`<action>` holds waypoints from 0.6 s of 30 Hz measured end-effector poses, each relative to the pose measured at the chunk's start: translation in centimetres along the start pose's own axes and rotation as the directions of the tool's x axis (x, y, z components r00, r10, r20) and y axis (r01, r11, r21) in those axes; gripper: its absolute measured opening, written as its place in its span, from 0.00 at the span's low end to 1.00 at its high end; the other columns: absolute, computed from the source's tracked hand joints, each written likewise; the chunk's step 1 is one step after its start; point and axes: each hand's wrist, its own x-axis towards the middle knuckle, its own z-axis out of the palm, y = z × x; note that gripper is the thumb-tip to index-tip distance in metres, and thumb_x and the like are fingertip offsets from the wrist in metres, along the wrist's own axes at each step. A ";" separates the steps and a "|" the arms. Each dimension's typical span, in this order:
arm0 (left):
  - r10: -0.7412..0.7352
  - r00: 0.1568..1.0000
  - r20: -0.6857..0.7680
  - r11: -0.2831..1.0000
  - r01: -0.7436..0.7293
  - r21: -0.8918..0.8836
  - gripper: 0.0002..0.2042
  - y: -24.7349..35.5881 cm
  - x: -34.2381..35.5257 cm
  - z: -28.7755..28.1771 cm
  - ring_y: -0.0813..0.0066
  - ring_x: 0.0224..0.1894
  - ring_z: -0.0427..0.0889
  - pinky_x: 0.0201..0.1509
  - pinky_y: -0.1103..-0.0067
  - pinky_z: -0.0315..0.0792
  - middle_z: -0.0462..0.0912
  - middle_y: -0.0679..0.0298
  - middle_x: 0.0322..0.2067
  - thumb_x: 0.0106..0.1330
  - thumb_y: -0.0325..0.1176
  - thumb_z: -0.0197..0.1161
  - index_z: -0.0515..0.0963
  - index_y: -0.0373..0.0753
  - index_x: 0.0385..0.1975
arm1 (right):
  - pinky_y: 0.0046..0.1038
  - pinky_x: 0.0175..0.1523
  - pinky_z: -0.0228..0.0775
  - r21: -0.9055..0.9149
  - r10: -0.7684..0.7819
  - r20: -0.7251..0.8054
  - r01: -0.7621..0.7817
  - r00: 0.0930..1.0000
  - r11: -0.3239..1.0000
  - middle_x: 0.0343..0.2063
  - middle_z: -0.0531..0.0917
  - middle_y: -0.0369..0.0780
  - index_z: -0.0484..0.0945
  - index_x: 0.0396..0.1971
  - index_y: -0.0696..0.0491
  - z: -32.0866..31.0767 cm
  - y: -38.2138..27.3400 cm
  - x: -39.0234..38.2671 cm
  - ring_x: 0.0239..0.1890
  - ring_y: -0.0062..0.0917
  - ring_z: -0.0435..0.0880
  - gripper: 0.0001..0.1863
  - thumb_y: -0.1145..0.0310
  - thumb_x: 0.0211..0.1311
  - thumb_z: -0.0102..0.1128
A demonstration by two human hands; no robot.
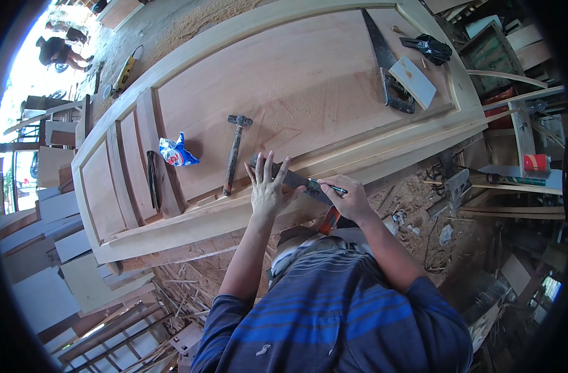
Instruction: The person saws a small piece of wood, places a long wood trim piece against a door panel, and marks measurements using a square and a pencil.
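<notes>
Across the near rail of a wooden panel door (228,211) lies a dark flat metal blade (293,180), like the blade of a square. My left hand (268,186) rests on it with the fingers stretched and spread. In my right hand (349,198) a thin dark pencil (332,187) is pinched just over the blade's right end. Directly below the blade an orange-red object (329,221) shows near my waist, its kind unclear. A hammer (234,152) lies on the panel left of my hands.
Farther left on the door are a blue-and-white packet (178,151) and dark pincers (152,180). A handsaw (383,56), a pale wood block (413,81) and a black tool (428,48) lie at the right end. A yellow power tool (123,73) is beyond; boards (41,298) stack left.
</notes>
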 end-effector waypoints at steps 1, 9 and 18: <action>0.001 1.000 0.001 1.000 -0.001 -0.001 0.50 0.0 0.0 -0.1 0.39 0.88 0.49 0.87 0.31 0.33 0.60 0.49 0.83 0.59 0.71 0.77 0.70 0.60 0.82 | 0.37 0.54 0.85 -0.001 0.014 0.009 -0.014 1.000 1.000 0.43 0.94 0.46 0.93 0.50 0.55 0.0 0.0 0.1 0.47 0.39 0.94 0.10 0.69 0.75 0.71; 0.006 1.000 -0.013 1.000 -0.006 0.007 0.49 0.1 0.0 0.1 0.38 0.87 0.51 0.87 0.31 0.36 0.62 0.49 0.81 0.57 0.69 0.80 0.73 0.60 0.80 | 0.38 0.57 0.83 -0.008 0.062 0.043 -0.062 0.997 0.998 0.42 0.94 0.46 0.93 0.48 0.55 -0.8 0.0 0.1 0.48 0.41 0.93 0.10 0.69 0.75 0.70; -0.006 1.000 -0.004 1.000 0.006 0.006 0.50 0.1 0.0 0.0 0.39 0.87 0.50 0.87 0.31 0.34 0.61 0.50 0.82 0.57 0.71 0.79 0.72 0.58 0.80 | 0.40 0.55 0.83 -0.054 0.068 0.055 -0.065 0.996 0.996 0.41 0.94 0.46 0.93 0.46 0.55 -1.2 -0.5 0.4 0.45 0.42 0.93 0.10 0.67 0.75 0.68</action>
